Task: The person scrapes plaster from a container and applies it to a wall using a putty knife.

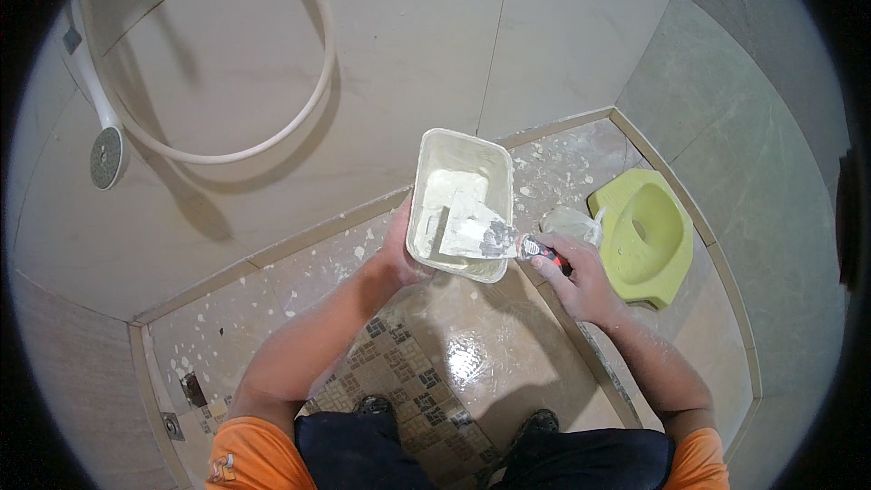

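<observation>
Over the beige tile floor [535, 345], the left hand [404, 240] cups a cream rectangular plastic tub [419, 195], its grip partly hidden; the right hand [576, 277] is closed round a red-and-black-handled metal putty knife [470, 229] above it. Tilting the blade could spill white paste [443, 184]; one-sided support might drop the tub.
</observation>
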The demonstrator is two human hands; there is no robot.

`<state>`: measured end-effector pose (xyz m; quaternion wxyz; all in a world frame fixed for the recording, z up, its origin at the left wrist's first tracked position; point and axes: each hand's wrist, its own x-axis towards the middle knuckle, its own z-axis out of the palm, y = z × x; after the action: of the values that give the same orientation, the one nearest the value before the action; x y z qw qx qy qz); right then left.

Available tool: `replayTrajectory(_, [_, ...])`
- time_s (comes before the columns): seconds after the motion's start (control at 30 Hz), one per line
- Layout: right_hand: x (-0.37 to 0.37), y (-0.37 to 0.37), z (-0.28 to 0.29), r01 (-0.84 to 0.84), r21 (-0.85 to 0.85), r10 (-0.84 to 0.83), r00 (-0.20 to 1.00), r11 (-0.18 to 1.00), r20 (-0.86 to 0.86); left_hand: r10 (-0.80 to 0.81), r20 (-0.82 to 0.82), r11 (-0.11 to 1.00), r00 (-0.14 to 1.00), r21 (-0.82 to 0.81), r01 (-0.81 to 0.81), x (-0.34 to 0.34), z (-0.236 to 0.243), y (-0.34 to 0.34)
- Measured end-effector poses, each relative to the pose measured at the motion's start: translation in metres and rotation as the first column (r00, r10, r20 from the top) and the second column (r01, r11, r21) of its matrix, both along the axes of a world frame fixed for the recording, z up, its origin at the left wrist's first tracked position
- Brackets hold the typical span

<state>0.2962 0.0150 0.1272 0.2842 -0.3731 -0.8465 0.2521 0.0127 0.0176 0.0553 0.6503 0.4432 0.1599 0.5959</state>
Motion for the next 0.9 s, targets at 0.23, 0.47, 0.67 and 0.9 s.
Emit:
replayTrajectory(0.23, [0.002,0.001,0.019,0.035,-0.007,-0.035,0.999,0.999,-0.004,-0.017,0.177,0.948,0.984,-0.310,0.072,0.001,0.016,0.001])
replayTrajectory(0.47, [0.006,0.010,0.019,-0.002,-0.026,0.003,1.000,1.000,0.031,-0.204,0.472,0.863,0.857,-0.326,0.385,-0.004,0.011,0.006])
replayTrajectory(0.67, [0.025,0.014,-0.014,0.039,0.003,-0.039,0.998,0.999,-0.051,0.012,0.235,0.856,0.972,-0.504,0.112,0.007,0.027,-0.004])
replayTrajectory(0.9, [0.046,0.012,-0.033,0.088,-0.161,-0.092,0.996,0.983,-0.021,0.067,0.260,0.900,0.963,-0.433,0.055,-0.013,0.011,0.004])
